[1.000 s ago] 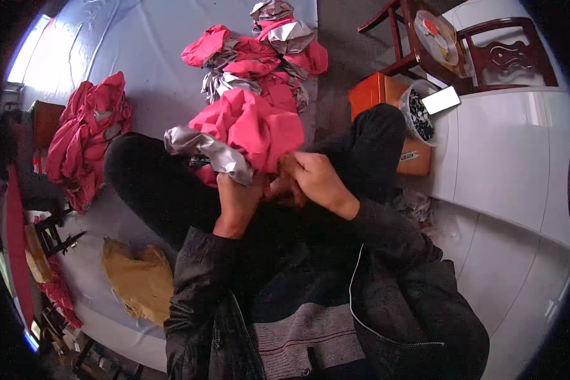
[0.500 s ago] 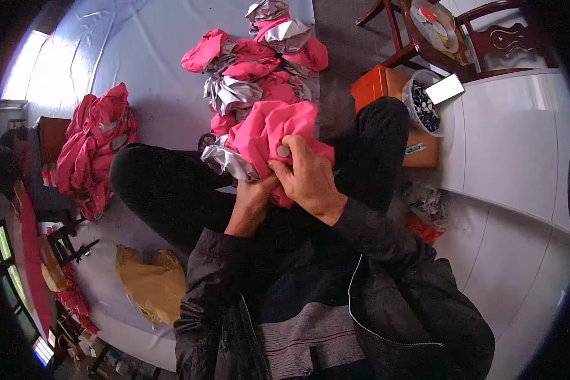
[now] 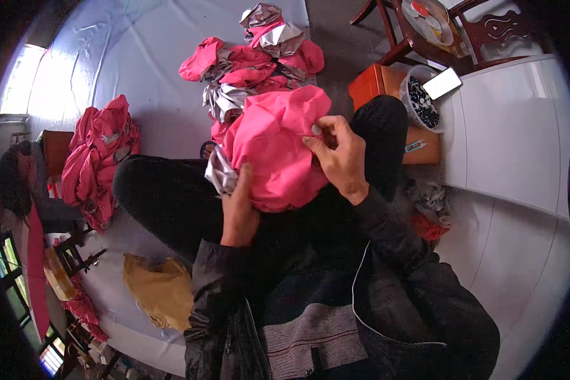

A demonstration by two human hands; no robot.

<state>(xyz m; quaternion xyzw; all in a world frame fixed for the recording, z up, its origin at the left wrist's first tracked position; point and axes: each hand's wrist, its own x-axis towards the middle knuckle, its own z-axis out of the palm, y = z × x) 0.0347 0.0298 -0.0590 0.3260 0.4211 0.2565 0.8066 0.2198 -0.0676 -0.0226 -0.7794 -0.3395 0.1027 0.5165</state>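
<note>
A pink cloth piece with a silver underside (image 3: 275, 149) is spread over my lap. My left hand (image 3: 239, 212) grips its near left part, thumb on top and the other fingers hidden beneath. Between the thumb and fingers of my right hand (image 3: 345, 158) is a small round pale button-like disc (image 3: 316, 129), held against the right edge of the cloth. Whether the disc is fixed to the cloth I cannot tell. Just beyond lies a heap of similar pink and silver cloth (image 3: 250, 60), touching or close to the piece I hold.
Another pink cloth pile (image 3: 100, 158) lies left of my knee, with a tan cloth (image 3: 158, 291) nearer. On the right are a clear tub (image 3: 421, 104) of small dark and white pieces, an orange box (image 3: 368, 87), a phone (image 3: 442, 83), a white surface (image 3: 506, 126) and a wooden chair (image 3: 418, 41).
My hands have moved apart, spreading the pink cloth wider. The right hand has shifted right and slightly up with the disc; the left has moved to the cloth's left side.
</note>
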